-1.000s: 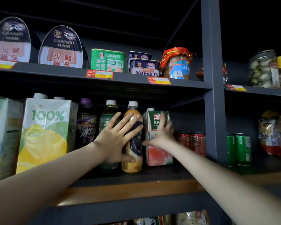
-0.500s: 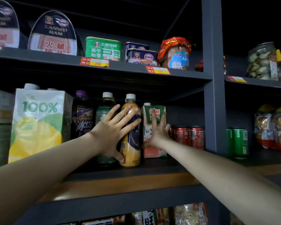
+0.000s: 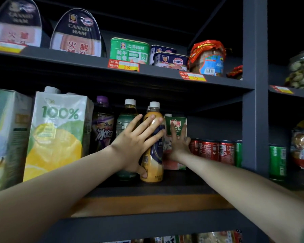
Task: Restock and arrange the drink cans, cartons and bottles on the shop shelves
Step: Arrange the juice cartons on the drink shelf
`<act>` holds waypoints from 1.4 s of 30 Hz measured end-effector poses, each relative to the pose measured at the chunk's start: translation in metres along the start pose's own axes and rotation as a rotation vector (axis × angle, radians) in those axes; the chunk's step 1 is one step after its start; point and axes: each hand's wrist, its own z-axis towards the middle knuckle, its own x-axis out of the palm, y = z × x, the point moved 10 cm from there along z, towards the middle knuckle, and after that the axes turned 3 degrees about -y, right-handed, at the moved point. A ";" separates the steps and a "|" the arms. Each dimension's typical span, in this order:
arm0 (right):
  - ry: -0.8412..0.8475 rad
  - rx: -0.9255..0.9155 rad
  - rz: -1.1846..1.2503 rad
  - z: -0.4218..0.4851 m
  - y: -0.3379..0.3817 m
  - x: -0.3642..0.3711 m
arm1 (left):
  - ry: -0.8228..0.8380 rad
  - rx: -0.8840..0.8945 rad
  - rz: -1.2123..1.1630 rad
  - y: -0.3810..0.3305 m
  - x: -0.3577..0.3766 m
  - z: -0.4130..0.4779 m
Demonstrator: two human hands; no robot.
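Dark shop shelf in front: the left hand lies flat with fingers spread straight on the orange bottle, thumb near its base. The right hand, fingers straight, presses the carton just beside it. Red cans stand farther right.

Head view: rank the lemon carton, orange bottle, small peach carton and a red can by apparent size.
Largest first:
lemon carton (nearest camera)
orange bottle
small peach carton, close call
red can

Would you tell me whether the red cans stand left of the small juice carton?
No, the red cans stand right of the small juice carton, next to the green cans.
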 end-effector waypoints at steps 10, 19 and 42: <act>0.034 -0.014 -0.073 -0.032 0.023 -0.048 | -0.175 -0.053 -0.036 0.015 -0.045 -0.017; -0.404 -0.562 0.126 -0.170 0.156 -0.120 | -0.333 -0.622 -0.066 0.109 -0.081 -0.159; -0.356 -0.440 0.478 -0.192 0.273 -0.037 | -0.229 -0.639 -0.339 0.132 -0.043 -0.233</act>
